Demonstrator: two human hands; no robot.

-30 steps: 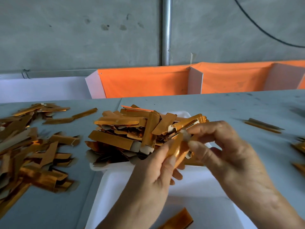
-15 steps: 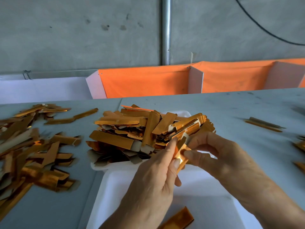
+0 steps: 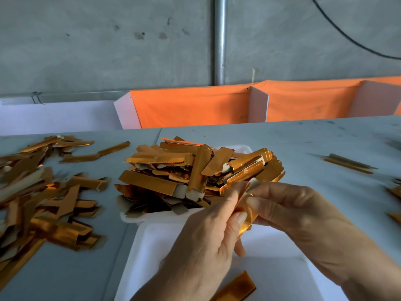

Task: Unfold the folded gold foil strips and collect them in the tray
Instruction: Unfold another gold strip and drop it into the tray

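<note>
I have one view only, from the head camera; it looks forward and down over the grey table (image 3: 303,144), close above both hands, wide enough to reach the concrete wall (image 3: 108,40) behind; no second view overlaps it.

A bare grey concrete wall (image 3: 108,51) fills the background. A metal pipe (image 3: 220,40) runs vertically down it, and a black cable (image 3: 347,38) curves to the right of the pipe. Below the pipe stands an orange fabric barrier (image 3: 191,107) with white dividers (image 3: 257,107). In front stretches a grey table (image 3: 303,144), evenly lit.
</note>
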